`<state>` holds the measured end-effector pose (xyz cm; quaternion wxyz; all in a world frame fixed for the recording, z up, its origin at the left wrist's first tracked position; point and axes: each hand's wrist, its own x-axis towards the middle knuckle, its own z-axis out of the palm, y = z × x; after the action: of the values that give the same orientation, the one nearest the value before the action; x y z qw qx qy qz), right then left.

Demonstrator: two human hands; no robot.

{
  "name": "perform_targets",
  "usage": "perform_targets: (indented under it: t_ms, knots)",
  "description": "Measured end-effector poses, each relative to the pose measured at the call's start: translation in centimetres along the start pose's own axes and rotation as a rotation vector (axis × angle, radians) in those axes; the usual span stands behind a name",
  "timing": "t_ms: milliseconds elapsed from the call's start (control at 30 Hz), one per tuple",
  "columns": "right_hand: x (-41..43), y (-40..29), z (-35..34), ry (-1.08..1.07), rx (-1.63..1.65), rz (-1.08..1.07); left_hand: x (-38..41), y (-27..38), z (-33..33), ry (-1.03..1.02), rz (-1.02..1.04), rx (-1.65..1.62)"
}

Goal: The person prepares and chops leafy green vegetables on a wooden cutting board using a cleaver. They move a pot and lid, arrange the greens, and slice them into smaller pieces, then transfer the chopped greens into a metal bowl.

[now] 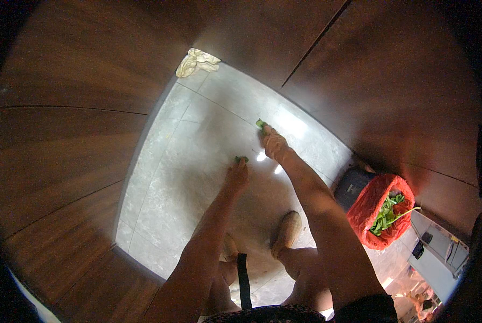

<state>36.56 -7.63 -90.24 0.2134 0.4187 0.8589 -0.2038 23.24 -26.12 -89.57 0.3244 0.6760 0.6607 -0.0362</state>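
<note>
Over the grey tiled floor (pixel 208 117), my left hand (pixel 237 174) pinches a small piece of green leaf (pixel 242 159) between its fingertips. Farther forward and to the right, my right hand (pixel 274 142) has its fingers closed on another green leaf piece (pixel 260 124), which sticks out past them. Both hands are apart from each other. To the right of my right arm stands a bin lined with a red plastic bag (pixel 360 216), with green leaves and a pale stem (pixel 386 216) inside.
Dark wood-panelled cabinet fronts (pixel 63 149) border the floor on the left and beyond. A crumpled cream cloth or paper (pixel 197 62) lies in the far corner. A dark container (pixel 352 187) stands beside the red bag. A white unit (pixel 435 270) is at lower right. My shod feet (pixel 288 232) are below my hands.
</note>
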Motion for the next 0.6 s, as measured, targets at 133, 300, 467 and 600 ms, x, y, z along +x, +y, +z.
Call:
perform_targets:
  t_ms: [133, 300, 467, 600]
  knots:
    - [-3.1, -6.9, -5.0, 0.031, 0.209, -0.084, -3.4, -5.9, 3.2, 0.327, -0.141, -0.166]
    - [-8.3, -5.1, -10.1, 0.282, 1.202, 0.006, -3.5, -2.5, -6.8, 0.182, -0.281, -1.083]
    - [-19.1, -6.1, -22.8, 0.194, 1.732, 0.034, -10.1, 10.8, -28.5, 0.236, -0.31, -2.055]
    - [-28.4, -10.1, -31.6, 0.214, 1.774, -0.051, -16.0, 18.6, -37.4, 0.113, -0.168, -2.02]
